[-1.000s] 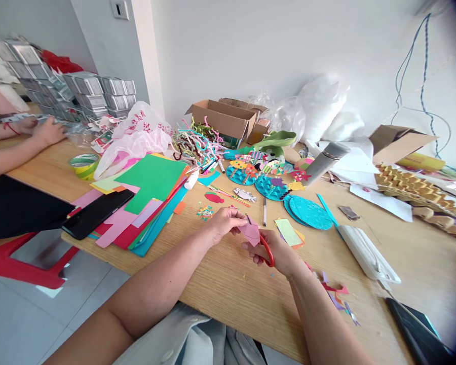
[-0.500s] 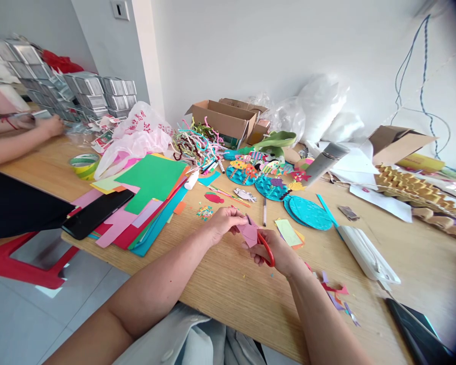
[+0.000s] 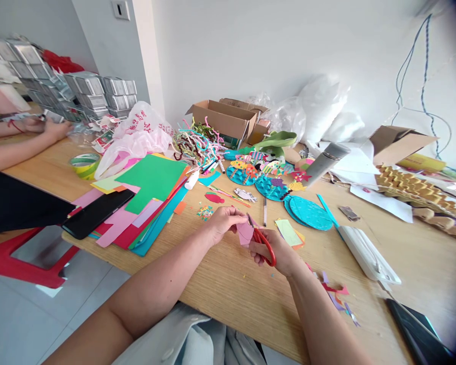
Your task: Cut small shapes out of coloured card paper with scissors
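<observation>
A small piece of pink paper with a drawn line on it is pinched between the thumb and fingers of my left hand. My right hand is closed round the red handles of a pair of scissors, whose dark blades point up and left beside the paper. The two hands are close together above the table. Just beyond them lie a red paper cutout, a heap of tiny coloured paper bits and a pen.
Stacked coloured paper with a black phone on it is at left. Teal discs, a grey bottle and a white power strip are at right. Paper scraps lie by my right forearm. Another person's hands work far left.
The scissors' blades have come away from the pink paper and now show more plainly beside it. The paper has tilted a little. At far left the other person's hands have shifted slightly.
</observation>
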Demonstrator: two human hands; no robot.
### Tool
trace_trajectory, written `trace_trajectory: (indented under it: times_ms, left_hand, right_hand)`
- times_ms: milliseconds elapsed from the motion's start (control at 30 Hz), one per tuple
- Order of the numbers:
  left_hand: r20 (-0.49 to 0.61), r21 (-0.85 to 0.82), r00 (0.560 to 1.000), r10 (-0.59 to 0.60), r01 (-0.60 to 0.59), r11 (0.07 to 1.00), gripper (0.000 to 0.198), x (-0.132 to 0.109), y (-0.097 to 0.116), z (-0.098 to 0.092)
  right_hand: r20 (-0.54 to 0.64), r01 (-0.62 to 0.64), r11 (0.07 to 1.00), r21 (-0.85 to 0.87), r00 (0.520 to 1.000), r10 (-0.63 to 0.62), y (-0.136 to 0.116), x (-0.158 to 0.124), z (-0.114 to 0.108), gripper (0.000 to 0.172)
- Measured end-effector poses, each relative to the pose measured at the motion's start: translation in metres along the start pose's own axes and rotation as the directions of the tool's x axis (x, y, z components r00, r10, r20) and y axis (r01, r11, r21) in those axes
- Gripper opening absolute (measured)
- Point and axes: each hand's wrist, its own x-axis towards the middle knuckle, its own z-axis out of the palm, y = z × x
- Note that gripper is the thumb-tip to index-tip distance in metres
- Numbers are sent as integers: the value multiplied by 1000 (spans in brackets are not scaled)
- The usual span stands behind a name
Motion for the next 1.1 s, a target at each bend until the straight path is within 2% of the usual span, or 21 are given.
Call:
trace_trajectory:
  times_ms: [233,633,1100]
  left_hand:
    - [16,-23,1000,-2,2,1000,23,-1,1,-1]
    - [67,38,998,15,-18,999,19,-1,3,-5]
    - [63,109,998,29,-35,993,17,0,1,-5]
  right_hand:
    - [66,70,997,24,995,-72,2,1,-3,28]
    - [138,108,994,-7,985,-106,1,-5,-8,45]
    - [124,106,994,-19,987,-103,1,-5,-8,48]
